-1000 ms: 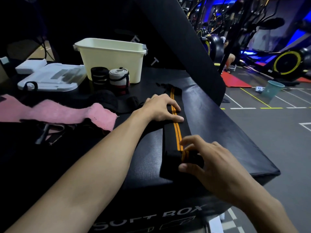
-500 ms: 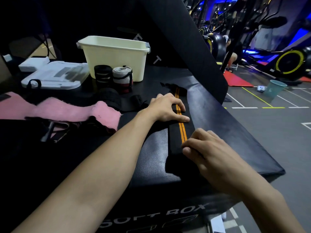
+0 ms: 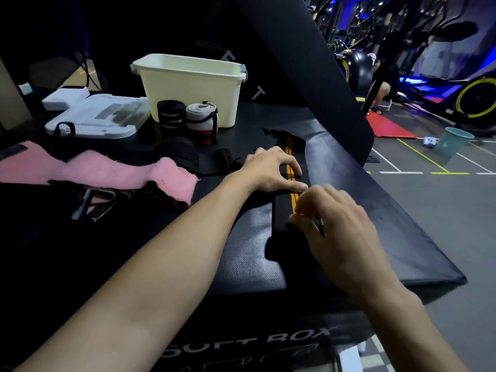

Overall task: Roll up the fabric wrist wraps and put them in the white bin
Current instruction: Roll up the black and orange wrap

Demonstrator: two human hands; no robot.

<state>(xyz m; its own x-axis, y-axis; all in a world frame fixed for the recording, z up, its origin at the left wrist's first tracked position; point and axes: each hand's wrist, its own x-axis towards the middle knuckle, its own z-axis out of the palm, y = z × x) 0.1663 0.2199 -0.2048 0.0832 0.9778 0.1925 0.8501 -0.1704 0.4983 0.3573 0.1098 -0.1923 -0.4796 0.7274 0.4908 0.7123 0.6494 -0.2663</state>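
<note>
A black wrist wrap with orange stripes [image 3: 293, 200] lies lengthwise on the black soft box [image 3: 249, 253]. My left hand [image 3: 271, 170] presses its fingertips and thumb down on the middle of the wrap. Nearer to me, my right hand [image 3: 341, 232] curls over the wrap's rolled near end, which its fingers mostly hide; this hand is blurred. The white bin [image 3: 193, 87] stands at the back of the box. In front of the bin stand two rolled wraps, one black [image 3: 170, 116] and one grey and red [image 3: 201, 122].
A pink wrap [image 3: 107, 170] and dark loose wraps [image 3: 185, 154] lie unrolled to the left. The bin's lid [image 3: 99, 116] lies at the back left. A slanted black pad [image 3: 295, 63] rises behind. To the right the box edge drops to the gym floor, where a teal bucket [image 3: 451, 142] stands.
My right hand has moved forward along the wrap towards my left hand, rolling up more of the near end. My left hand has stayed pressing on the wrap.
</note>
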